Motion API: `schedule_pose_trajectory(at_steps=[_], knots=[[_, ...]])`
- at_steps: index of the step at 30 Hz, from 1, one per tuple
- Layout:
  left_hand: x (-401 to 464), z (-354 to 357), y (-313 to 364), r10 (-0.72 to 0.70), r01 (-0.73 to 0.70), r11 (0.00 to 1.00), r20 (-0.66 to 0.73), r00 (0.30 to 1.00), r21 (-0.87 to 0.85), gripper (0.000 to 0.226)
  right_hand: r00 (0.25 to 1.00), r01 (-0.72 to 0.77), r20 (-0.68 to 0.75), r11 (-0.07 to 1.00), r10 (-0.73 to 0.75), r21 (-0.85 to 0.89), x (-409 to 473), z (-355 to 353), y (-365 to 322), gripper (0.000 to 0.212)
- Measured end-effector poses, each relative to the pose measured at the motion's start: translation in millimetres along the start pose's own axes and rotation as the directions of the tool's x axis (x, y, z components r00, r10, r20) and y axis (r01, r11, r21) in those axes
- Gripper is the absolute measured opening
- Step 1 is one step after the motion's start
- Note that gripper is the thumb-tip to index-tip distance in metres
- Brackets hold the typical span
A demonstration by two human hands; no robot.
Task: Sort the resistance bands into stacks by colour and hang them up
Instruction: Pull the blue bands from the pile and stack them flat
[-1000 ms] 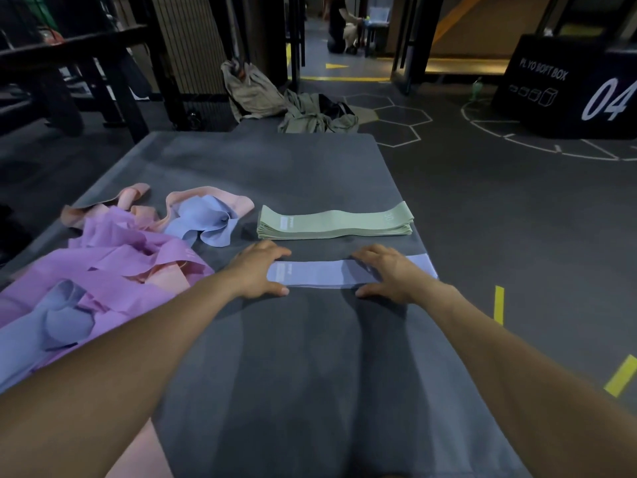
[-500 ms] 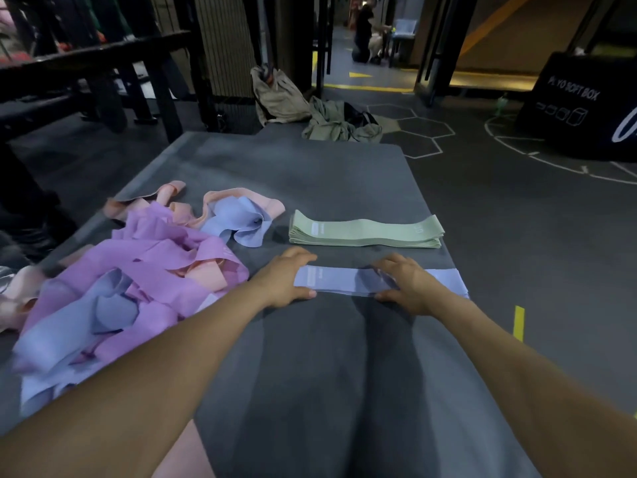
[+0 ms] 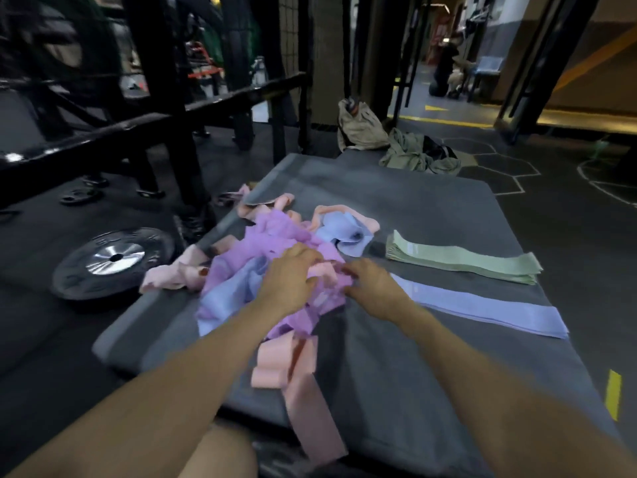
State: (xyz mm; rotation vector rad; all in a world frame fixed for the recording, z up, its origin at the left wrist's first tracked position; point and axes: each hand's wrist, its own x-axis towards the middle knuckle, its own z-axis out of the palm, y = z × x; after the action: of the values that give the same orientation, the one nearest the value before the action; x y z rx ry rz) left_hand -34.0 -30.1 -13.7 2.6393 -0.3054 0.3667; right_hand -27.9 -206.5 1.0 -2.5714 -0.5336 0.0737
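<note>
A tangled pile of purple (image 3: 275, 229), pink and blue resistance bands lies on the left of the grey mat (image 3: 396, 201). My left hand (image 3: 289, 281) lies on top of the pile, its fingers curled down into a pink band (image 3: 325, 270). My right hand (image 3: 375, 288) reaches the pile's right edge with its fingertips against the same pink band; blur hides its grip. A flat blue band (image 3: 482, 307) lies to the right of my right hand. Behind it sits a neat stack of green bands (image 3: 462, 262). A loose pink band (image 3: 303, 381) trails off the mat's near edge.
A black weight plate (image 3: 113, 260) lies on the floor left of the mat, in front of a black rack frame (image 3: 165, 132). Bags and clothing (image 3: 413, 153) lie heaped beyond the far edge. A person crouches far off at the back right.
Both hands have left the flat blue band and moved left onto the tangled pile. The view has swung left and nearer to the pile.
</note>
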Motion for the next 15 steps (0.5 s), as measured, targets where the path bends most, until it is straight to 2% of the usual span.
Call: schedule_pose_trajectory(at_steps=[3, 6, 8, 10, 12, 15], knots=[[-19.3, -26.0, -30.8, -0.154, 0.160, 0.984, -0.079, 0.985, 0.074, 0.043, 0.998, 0.060, 0.014, 0.998, -0.060, 0.030, 12.9, 19.6, -39.8, 0.043], [-37.1, -40.8, -59.8, -0.297, 0.303, 0.938, -0.061, 0.953, 0.171, 0.046, 0.994, 0.074, 0.074, 0.997, -0.075, 0.013, 23.8, 37.5, -67.0, 0.045], [-46.7, -41.4, -75.9, -0.380, 0.375, 0.917, 0.011, 0.925, 0.137, 0.047, 0.992, 0.079, 0.094, 0.997, -0.081, 0.024, 27.5, 47.7, -77.0, 0.041], [-54.5, -40.4, -83.9, -0.439, 0.437, 0.899, 0.072, 0.896, 0.035, 0.034, 0.993, 0.074, 0.091, 0.997, -0.077, 0.037, 28.4, 55.1, -83.4, 0.035], [-57.9, -41.2, -86.7, -0.442, 0.445, 0.894, 0.066, 0.895, -0.046, 0.014, 0.994, 0.066, 0.089, 0.997, -0.069, 0.038, 27.9, 58.2, -88.2, 0.035], [-51.1, -49.3, -89.7, -0.360, 0.354, 0.922, -0.010, 0.933, -0.158, 0.016, 0.996, 0.057, 0.070, 0.997, -0.061, 0.057, 30.2, 56.9, -92.4, 0.040]])
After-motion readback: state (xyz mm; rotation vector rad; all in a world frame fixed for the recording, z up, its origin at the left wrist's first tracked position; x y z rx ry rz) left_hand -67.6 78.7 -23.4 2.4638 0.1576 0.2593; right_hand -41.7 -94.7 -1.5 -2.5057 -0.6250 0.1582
